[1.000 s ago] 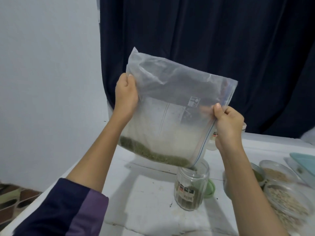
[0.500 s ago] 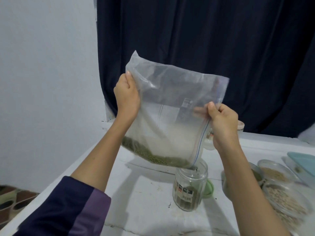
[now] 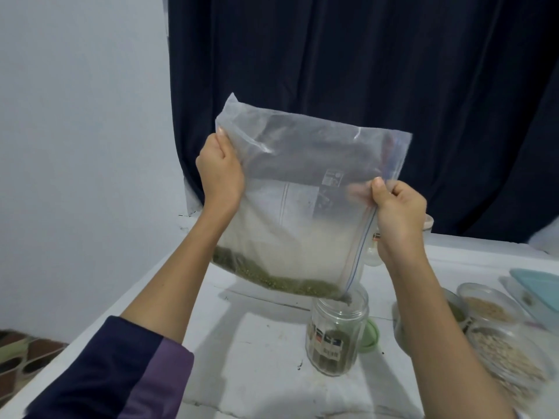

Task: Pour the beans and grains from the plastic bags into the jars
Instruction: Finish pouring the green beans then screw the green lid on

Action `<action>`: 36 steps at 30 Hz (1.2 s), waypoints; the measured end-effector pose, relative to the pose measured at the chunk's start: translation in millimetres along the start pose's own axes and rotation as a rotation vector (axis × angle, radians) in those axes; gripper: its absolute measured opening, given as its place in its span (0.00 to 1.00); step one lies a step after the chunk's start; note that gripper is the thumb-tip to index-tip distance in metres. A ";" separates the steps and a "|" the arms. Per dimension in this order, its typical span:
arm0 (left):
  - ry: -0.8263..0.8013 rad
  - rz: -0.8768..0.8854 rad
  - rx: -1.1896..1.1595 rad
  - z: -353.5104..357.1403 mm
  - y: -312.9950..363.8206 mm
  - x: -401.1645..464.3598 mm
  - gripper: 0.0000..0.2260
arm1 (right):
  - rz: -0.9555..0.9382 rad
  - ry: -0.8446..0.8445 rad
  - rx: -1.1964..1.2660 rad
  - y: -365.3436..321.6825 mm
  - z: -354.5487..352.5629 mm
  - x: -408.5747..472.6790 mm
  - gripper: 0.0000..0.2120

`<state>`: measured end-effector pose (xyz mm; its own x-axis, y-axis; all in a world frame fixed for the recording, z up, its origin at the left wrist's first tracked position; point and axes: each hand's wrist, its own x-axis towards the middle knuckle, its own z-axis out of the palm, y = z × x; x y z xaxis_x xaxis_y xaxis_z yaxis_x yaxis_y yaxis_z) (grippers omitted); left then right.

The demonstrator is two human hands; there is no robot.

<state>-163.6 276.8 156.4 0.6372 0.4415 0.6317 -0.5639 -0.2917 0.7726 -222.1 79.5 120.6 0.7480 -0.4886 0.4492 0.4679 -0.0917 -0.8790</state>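
I hold a large clear zip bag [image 3: 302, 182] up over the white table [image 3: 257, 358]. My left hand [image 3: 219, 170] grips its left edge and my right hand [image 3: 396, 213] pinches its right edge by the zip. Green beans [image 3: 272, 279] lie along the bag's lower edge, which slopes down to the right. The bag's lower right corner hangs in the mouth of an open clear jar [image 3: 335, 337], and beans fall into it. A low layer of beans sits in the jar's bottom.
A green lid [image 3: 370, 335] lies behind the jar. Open containers of pale grains [image 3: 508, 358] [image 3: 487, 306] stand at the right, with a teal lid [image 3: 538, 285] beyond them. A small jar [image 3: 372, 252] is half hidden behind my right wrist. A dark curtain [image 3: 363, 71] hangs behind the table.
The pile of beans in the bag has shrunk slightly and slid towards the lower right corner. Both hands keep their hold on the bag over the jar.
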 end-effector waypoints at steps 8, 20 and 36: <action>0.009 -0.004 0.011 -1.1 -0.3 -0.4 0.19 | 0.000 -0.016 -0.036 -1.4 -0.4 0.0 0.12; 0.068 -0.025 0.014 -10.0 -6.4 5.0 0.19 | -0.004 -0.078 -0.035 -9.7 3.6 1.5 0.14; 0.091 -0.028 0.004 -22.3 -4.9 6.6 0.19 | -0.036 -0.068 -0.069 -11.4 10.9 -4.2 0.12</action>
<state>-168.3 300.1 155.4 0.6026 0.5246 0.6013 -0.5439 -0.2814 0.7906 -225.4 92.1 130.4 0.7624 -0.4246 0.4884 0.4633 -0.1688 -0.8700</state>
